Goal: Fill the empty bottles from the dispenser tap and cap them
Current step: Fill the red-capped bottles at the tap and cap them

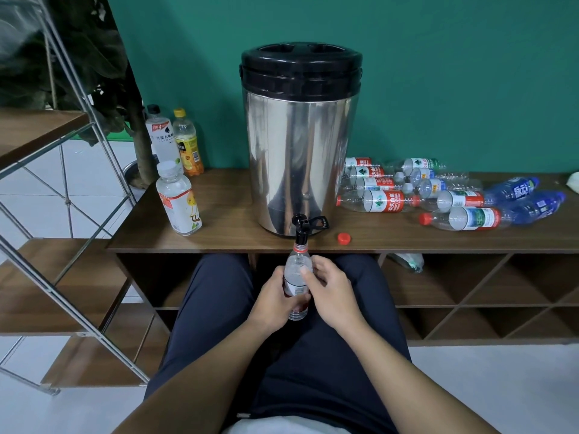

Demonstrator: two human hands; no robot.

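Note:
A steel dispenser [299,145] with a black lid stands on the wooden shelf top [225,227]. Its black tap [302,228] hangs over the front edge. Directly under the tap a clear bottle [297,267] with a red neck ring stands upright and uncapped. My left hand [272,297] grips the bottle's body from the left. My right hand [329,289] holds it from the right, thumb on its upper part. A loose red cap [344,238] lies on the shelf top, right of the tap.
Several empty bottles [438,195] lie on their sides to the dispenser's right. Three capped bottles [177,170] stand to its left. A metal-framed wooden rack [62,245] is at far left. Open cubbies [470,286] sit under the shelf top.

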